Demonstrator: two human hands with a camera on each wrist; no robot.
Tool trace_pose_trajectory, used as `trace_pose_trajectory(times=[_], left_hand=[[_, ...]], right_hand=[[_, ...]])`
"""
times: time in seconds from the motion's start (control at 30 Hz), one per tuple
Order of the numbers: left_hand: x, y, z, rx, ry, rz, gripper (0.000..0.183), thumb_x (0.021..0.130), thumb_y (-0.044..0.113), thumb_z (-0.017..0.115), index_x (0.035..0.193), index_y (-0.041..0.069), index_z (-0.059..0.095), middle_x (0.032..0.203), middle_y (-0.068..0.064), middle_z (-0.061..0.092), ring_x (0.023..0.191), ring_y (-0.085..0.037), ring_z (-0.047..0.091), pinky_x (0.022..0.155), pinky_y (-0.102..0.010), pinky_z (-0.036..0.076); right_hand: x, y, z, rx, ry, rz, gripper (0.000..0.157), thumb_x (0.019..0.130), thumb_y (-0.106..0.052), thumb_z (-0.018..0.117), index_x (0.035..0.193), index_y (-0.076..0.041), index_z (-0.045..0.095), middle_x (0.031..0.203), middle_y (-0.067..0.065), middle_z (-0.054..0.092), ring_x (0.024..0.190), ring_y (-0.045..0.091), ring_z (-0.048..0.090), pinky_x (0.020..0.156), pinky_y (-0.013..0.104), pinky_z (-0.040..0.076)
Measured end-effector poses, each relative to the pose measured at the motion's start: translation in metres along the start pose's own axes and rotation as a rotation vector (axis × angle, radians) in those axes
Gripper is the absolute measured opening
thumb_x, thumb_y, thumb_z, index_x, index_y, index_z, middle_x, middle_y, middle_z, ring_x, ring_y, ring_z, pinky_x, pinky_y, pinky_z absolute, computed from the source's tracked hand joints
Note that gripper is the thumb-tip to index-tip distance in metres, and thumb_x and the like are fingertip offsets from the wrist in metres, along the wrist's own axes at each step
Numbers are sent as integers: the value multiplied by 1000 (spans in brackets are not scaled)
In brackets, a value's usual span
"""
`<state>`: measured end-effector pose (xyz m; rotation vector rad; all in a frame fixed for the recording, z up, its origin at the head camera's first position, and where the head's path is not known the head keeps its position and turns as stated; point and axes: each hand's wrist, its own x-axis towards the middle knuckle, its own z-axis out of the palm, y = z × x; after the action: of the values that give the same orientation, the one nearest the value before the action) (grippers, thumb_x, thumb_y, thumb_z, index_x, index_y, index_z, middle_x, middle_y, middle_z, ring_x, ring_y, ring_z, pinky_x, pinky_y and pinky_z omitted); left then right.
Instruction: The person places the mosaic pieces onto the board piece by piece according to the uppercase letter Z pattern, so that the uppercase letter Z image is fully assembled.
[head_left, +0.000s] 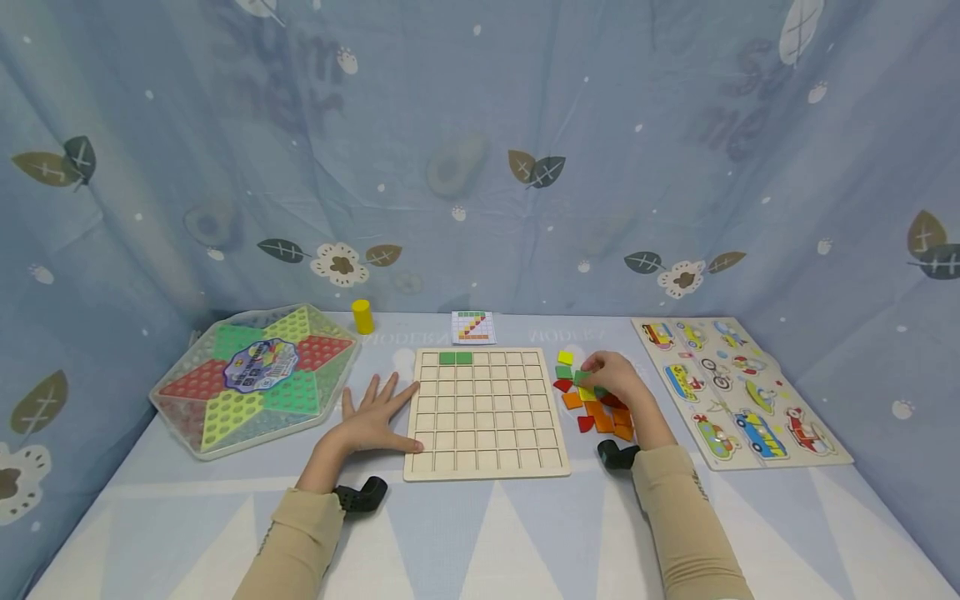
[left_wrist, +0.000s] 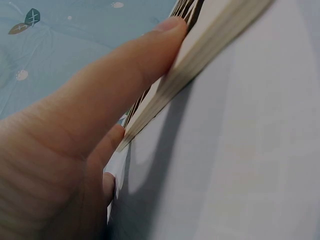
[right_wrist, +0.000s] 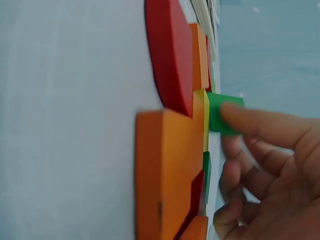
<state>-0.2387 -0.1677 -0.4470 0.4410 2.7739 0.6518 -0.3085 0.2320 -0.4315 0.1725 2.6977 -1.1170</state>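
My left hand [head_left: 369, 427] lies with fingers spread at the left edge of a wooden grid board [head_left: 486, 477]. Its thumb [left_wrist: 145, 57] presses on the board's rim, and the index fingertip touches the edge farther up. Two green squares [head_left: 455, 358] sit side by side in the board's top row. To the right of the board, my right hand [head_left: 617, 377] pinches a green square tile [right_wrist: 225, 112] over a loose pile. Around it lie orange tiles [right_wrist: 175, 170], red quarter-round pieces [right_wrist: 170, 55], yellow squares [head_left: 566, 357] and another green tile [head_left: 563, 372].
A pattern card [head_left: 473, 328] lies behind the board. At left is a hexagonal Chinese checkers box [head_left: 258, 379], with a yellow cylinder [head_left: 363, 317] beside its far corner. On the right is a vehicle picture puzzle [head_left: 738, 392]. A patterned curtain [head_left: 480, 233] hangs behind the table.
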Motion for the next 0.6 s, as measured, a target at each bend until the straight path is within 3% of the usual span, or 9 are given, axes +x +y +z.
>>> trace_pose_trajectory(times=[0.23, 0.4, 0.6], left_hand=[[0, -1, 0, -3, 0, 2, 107, 64, 60, 73, 148, 17, 23, 153, -20, 3, 137, -45, -7, 96, -69, -16], [0, 0, 0, 0, -4, -5, 107, 64, 60, 73, 148, 17, 23, 153, -20, 3, 137, -45, -7, 96, -69, -16], [-1, 1, 0, -4, -6, -7, 107, 64, 60, 73, 148, 16, 23, 153, -20, 4, 137, -46, -7, 97, -69, -16]], right_hand=[[2, -15, 4, 256, 0, -17, 31, 86, -19, 65, 111, -3, 57, 108, 14, 57, 97, 28, 48, 87, 38, 41], [3, -36, 17, 458, -49, -68, 36, 89, -16, 63, 119, 1, 56, 117, 16, 55, 108, 31, 52, 99, 41, 41], [8, -62, 38, 533, -120, -113, 40, 89, -11, 61, 125, 3, 53, 117, 17, 58, 109, 33, 55, 97, 41, 43]])
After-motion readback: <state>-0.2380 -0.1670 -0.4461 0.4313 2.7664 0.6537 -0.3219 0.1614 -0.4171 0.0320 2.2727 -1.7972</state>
